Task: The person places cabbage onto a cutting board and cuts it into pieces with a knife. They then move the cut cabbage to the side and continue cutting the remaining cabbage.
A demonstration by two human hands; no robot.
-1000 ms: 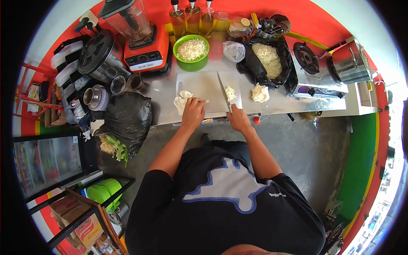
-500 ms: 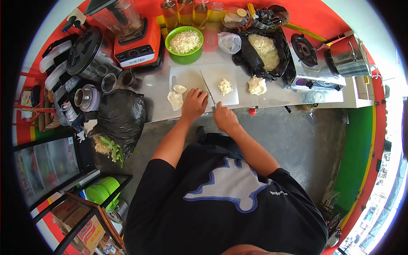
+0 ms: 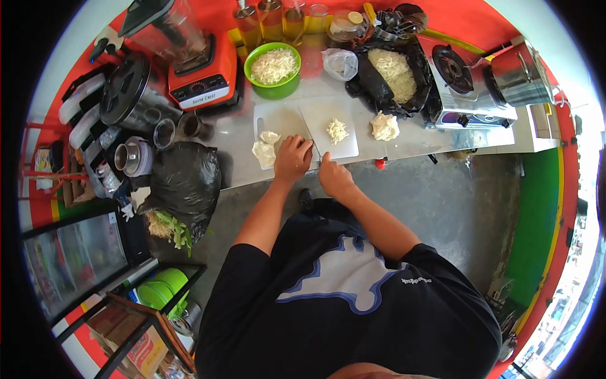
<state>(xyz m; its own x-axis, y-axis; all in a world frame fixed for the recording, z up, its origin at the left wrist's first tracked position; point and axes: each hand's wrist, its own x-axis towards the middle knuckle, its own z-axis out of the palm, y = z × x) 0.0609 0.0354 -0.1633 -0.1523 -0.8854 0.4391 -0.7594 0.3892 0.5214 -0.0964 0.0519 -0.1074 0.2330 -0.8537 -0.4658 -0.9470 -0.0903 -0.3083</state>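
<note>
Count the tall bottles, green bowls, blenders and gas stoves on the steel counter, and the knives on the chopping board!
Tall bottles: 3
Green bowl: 1
Blender: 1
Gas stove: 1
Knife: 1
Total: 7

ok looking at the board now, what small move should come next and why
I'd probably draw back the fingertips of the left hand a little: they sit close beside the blade of the knife, which the right hand grips, and the white shreds lie on the blade's other side.
</note>
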